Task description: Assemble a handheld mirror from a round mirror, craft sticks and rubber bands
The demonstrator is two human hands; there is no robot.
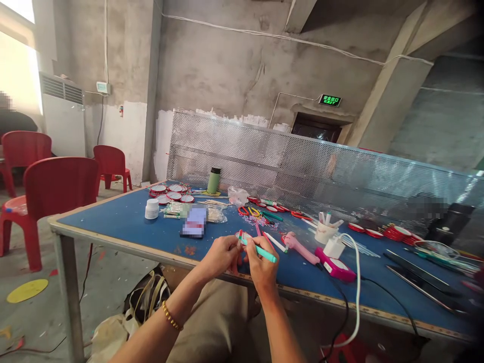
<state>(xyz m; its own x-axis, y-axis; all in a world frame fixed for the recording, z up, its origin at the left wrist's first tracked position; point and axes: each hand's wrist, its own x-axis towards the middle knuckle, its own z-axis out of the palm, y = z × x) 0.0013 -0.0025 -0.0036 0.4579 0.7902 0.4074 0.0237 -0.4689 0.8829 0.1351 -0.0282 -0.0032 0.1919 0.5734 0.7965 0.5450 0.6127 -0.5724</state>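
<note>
the work in hand is fine, close work on a small piece, held just above the near edge of the blue table (113, 222), a little left of the middle of the frame. the left hand (223, 254) is curled shut, thumb and fingertips pinching a small red-and-white piece (240, 235). what the piece is exactly is too small to tell, though it looks like the red-rimmed discs (170, 191) stacked further up and to the left on the table. the right hand (262, 267) is closed in a writing grip around a teal-handled tool (260, 250). the tool's tip points up-left to the piece and seems to touch it; the contact itself is half hidden by the fingers.

by my reading, the step is applying the tool to the piece, and it is in progress rather than finished. the next move would call for a steady pinch from the left hand and small, controlled strokes from the right, since both are held in the air with no rest under them.

to the right of the hands lie a pink handheld tool (302, 249) and a pink device (336, 267) with a white cable (357, 292) running off the table's near edge. a white bottle (152, 208) stands in the left part of the table.
</note>
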